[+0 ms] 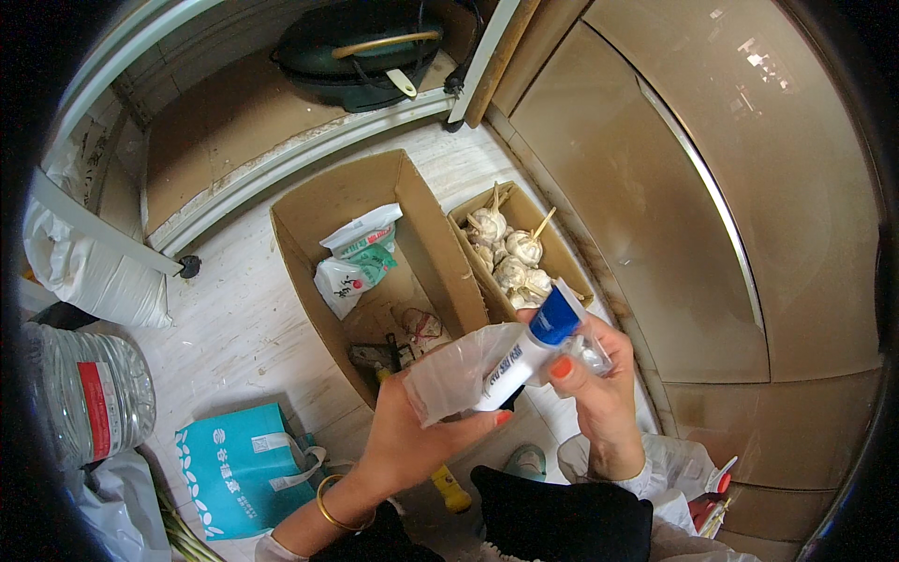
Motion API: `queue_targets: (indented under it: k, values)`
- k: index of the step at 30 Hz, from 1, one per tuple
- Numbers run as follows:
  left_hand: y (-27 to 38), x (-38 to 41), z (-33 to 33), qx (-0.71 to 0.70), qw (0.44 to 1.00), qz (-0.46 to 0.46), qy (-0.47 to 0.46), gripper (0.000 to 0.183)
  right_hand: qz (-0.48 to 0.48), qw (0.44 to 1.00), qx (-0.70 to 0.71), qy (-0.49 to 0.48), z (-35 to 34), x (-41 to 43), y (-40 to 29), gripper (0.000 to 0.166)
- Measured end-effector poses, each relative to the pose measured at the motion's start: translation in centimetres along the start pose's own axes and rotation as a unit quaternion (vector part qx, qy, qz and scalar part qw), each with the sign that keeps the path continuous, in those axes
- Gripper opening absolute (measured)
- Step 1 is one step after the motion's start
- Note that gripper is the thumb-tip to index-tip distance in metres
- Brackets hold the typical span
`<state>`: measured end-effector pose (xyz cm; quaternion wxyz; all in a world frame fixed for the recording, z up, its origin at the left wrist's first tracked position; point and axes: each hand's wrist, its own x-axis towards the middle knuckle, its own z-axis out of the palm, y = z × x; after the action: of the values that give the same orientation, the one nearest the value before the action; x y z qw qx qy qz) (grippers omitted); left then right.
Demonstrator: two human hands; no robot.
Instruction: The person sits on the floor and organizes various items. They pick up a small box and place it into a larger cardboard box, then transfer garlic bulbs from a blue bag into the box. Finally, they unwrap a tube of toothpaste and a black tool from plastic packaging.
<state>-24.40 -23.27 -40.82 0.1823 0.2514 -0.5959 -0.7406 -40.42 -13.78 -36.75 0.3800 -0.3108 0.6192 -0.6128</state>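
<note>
A white squeeze tube [514, 376] with a blue crimped end slants across the space between my hands, bearing dark writing. Around its lower part is a translucent plastic wrapper [453, 376]. My left hand [414, 428] grips the wrapper and the tube's lower end, its thumb lying below them. Bunched clear plastic [590, 353] is pinched in my right hand [600, 393], beside the blue end; some of those fingers are hidden behind the tube. Beneath the hands stand an open cardboard box [439, 260] with white and green plastic packets [358, 253] and a smaller cardboard box [562, 263] holding several garlic bulbs [509, 270].
A turquoise carrier bag [239, 467] and a large clear plastic jug [84, 393] are at left. Brown cabinet doors [653, 232] line the right side. Ahead, a wheeled white-framed shelf [302, 126] holds a dark pan [358, 56]. Clear plastic bottles [678, 467] lie at lower right.
</note>
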Motion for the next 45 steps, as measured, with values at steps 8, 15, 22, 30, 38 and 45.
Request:
queue_targets:
  k: [8, 15, 22, 30, 38, 45]
  values:
    - [0.4, 0.2, -0.4, 0.167, 0.977, 0.123, 0.057, 0.060, 0.044, 0.998, 0.054, 0.000, 0.0, -0.2, -0.1, 0.025]
    - [-0.5, -0.3, -0.4, -0.091, 0.995, -0.007, 0.049, 0.050, 0.029, 0.994, 0.094, 0.051, -0.2, 0.0, 0.1, 0.028]
    - [-0.7, 0.0, -0.2, -0.142, 0.989, -0.010, 0.039, 0.052, 0.026, 0.995, 0.077, 0.051, -0.2, -0.1, -0.1, 0.029]
    - [-1.2, 0.2, -0.7, -0.162, 0.986, -0.007, 0.038, 0.050, -0.013, 0.998, 0.025, 0.056, 0.0, -0.4, -0.5, 0.025]
    - [-0.5, 0.0, -0.8, -0.178, 0.983, -0.012, 0.040, 0.050, -0.009, 0.998, 0.044, 0.049, 0.2, -0.5, -0.7, 0.026]
    - [0.0, -0.1, -0.8, -0.177, 0.983, -0.023, 0.027, 0.051, 0.006, 0.997, 0.040, 0.066, 0.1, -0.4, -0.5, 0.028]
